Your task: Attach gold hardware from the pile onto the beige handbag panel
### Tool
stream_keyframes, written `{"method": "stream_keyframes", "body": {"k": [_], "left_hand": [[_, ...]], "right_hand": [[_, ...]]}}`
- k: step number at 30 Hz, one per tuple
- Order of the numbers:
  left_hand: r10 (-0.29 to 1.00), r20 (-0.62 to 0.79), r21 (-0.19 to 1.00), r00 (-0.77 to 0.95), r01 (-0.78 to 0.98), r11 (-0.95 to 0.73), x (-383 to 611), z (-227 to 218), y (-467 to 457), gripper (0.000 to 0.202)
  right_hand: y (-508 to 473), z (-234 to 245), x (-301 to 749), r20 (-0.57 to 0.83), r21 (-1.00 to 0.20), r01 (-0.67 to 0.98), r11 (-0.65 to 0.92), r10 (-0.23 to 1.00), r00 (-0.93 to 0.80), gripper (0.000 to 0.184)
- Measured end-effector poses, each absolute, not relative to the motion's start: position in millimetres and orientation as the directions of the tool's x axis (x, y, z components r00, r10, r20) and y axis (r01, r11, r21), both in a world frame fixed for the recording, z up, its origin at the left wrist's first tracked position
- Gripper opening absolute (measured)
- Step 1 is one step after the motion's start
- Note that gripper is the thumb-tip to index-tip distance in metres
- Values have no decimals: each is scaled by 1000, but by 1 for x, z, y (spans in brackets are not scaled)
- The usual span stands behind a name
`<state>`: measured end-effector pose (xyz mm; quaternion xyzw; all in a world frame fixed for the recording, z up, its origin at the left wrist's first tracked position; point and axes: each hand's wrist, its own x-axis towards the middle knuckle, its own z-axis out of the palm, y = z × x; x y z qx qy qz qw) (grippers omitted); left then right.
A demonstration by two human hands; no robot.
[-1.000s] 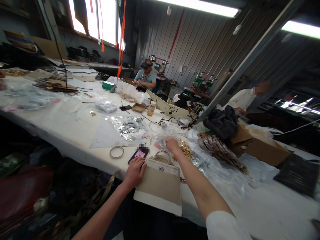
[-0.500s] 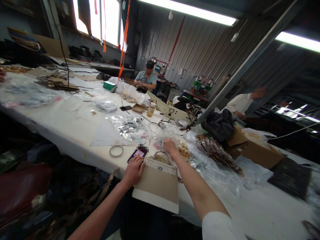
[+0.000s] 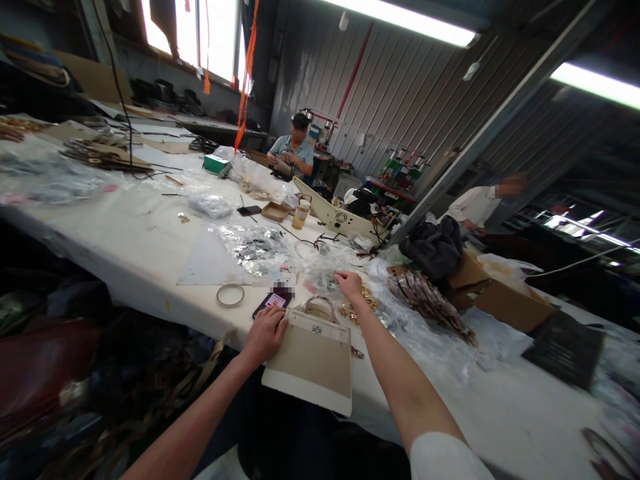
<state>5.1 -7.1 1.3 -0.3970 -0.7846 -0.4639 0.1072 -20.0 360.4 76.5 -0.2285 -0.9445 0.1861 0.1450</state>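
Observation:
A flat beige handbag [image 3: 310,363] with a pale lower band and a rounded handle [image 3: 323,303] leans at the table's front edge. My left hand [image 3: 264,335] is closed on its upper left corner, the thumb side hidden. Farther in, my right hand [image 3: 350,285] has its fingers pinched together over a clear plastic bag [image 3: 317,279] of small parts. What they hold, if anything, is too small to make out. Gold metal fittings [image 3: 367,297] lie beneath and beside the right wrist. A phone [image 3: 270,301] with a lit screen lies just beyond my left hand.
A tape-like ring [image 3: 230,295] and a bag of silvery pieces [image 3: 257,250] lie to the left. A bottle [image 3: 301,215] and a cream machine body [image 3: 345,217] stand farther back. Brown strips [image 3: 430,300] and a cardboard box [image 3: 505,297] are at right. Two co-workers are beyond.
My right hand has shifted slightly right and up from the plastic bag, its fingers now showing in a pinch. The left hand keeps its hold on the handbag. The view has shifted slightly.

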Motion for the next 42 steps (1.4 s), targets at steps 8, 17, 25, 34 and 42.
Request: {"method": "stream_keyframes", "body": {"k": [8, 17, 25, 34, 42], "left_hand": [[524, 534, 647, -664, 720, 252, 5, 0, -7, 28], [528, 525, 649, -668, 715, 259, 6, 0, -8, 29], [527, 516, 662, -675, 705, 255, 7, 2, -7, 30], [526, 520, 653, -673, 710, 263, 8, 5, -9, 29], [542, 494, 649, -679, 703, 290, 8, 4, -9, 28]], "right_hand": [[363, 75, -14, 194, -581, 360, 730, 553, -810, 23], [361, 73, -13, 172, -664, 318, 677, 551, -816, 27], [357, 71, -12, 224, -714, 248, 654, 549, -805, 22], [344, 84, -11, 215, -831, 155, 534, 565, -797, 41], [295, 115, 49, 90, -918, 59, 393, 350, -932, 58]]}}
